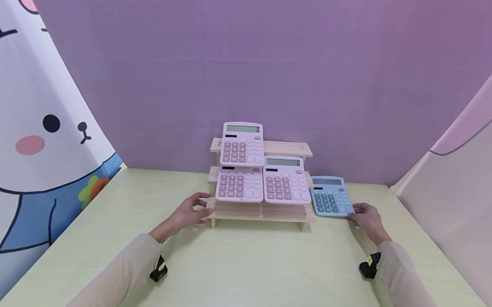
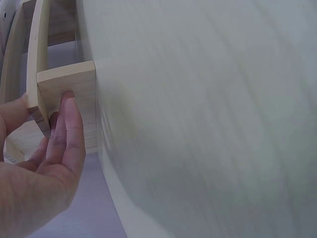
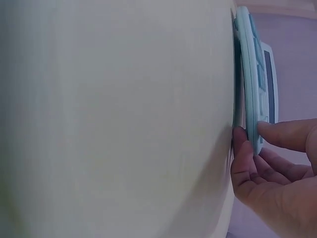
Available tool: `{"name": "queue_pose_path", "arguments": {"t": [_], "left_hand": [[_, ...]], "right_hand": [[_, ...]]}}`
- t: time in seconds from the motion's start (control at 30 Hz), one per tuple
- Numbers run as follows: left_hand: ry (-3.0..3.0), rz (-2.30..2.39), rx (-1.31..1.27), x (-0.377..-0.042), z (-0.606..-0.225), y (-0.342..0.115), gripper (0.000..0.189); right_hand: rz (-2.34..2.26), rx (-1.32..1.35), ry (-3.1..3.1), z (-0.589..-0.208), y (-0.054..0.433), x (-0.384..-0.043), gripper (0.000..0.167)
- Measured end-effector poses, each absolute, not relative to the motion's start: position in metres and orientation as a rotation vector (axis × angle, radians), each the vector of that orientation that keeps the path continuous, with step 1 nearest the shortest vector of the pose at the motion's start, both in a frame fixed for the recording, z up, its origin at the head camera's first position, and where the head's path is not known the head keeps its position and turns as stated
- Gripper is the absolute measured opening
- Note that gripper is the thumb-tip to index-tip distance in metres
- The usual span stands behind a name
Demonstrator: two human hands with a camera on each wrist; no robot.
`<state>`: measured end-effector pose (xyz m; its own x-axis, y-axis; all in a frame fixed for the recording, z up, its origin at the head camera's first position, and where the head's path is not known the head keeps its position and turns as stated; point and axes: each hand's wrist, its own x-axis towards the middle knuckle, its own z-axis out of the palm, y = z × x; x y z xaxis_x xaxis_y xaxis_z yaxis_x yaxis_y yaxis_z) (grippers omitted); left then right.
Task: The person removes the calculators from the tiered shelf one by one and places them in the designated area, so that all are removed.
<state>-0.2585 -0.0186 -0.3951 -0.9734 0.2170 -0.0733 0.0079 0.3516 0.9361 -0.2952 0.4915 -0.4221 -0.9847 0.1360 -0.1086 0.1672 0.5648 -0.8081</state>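
My left hand (image 1: 192, 210) grips the left end of the lowest shelf of a stepped wooden rack (image 1: 260, 212). In the left wrist view, the thumb lies on top of the shelf board (image 2: 38, 64) and the fingers reach underneath, beside the rack's leg (image 2: 74, 82). At the rack's right side, my right hand (image 1: 367, 219) pinches the near right corner of a blue calculator (image 1: 331, 197). The right wrist view has that calculator (image 3: 253, 74) edge-on, thumb on its key side and fingers under it, with a narrow gap above the table along part of its edge.
One pink calculator (image 1: 242, 144) leans on the rack's upper left, overlapping another pink calculator (image 1: 240, 185) below it. A third pink calculator (image 1: 286, 179) stands at the right. Behind the pale table (image 1: 242, 266) rises a purple backdrop (image 1: 249, 68); a cartoon-printed cloth (image 1: 36, 96) hangs at left.
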Motion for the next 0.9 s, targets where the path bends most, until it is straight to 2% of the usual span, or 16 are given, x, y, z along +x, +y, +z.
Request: {"name": "queue_pose_path", "arguments": {"t": [0.57, 0.9], "left_hand": [[2.434, 1.677, 0.221, -0.2606, -0.3968, -0.0183, 0.056], [2.451, 1.665, 0.190, -0.2621, -0.3976, -0.0179, 0.055]], "right_hand": [[-1.400, 0.154, 2.749, -0.4190, 0.4964, -0.2933, 0.049], [-1.386, 0.176, 2.704, -0.4168, 0.4978, -0.2914, 0.053]]}}
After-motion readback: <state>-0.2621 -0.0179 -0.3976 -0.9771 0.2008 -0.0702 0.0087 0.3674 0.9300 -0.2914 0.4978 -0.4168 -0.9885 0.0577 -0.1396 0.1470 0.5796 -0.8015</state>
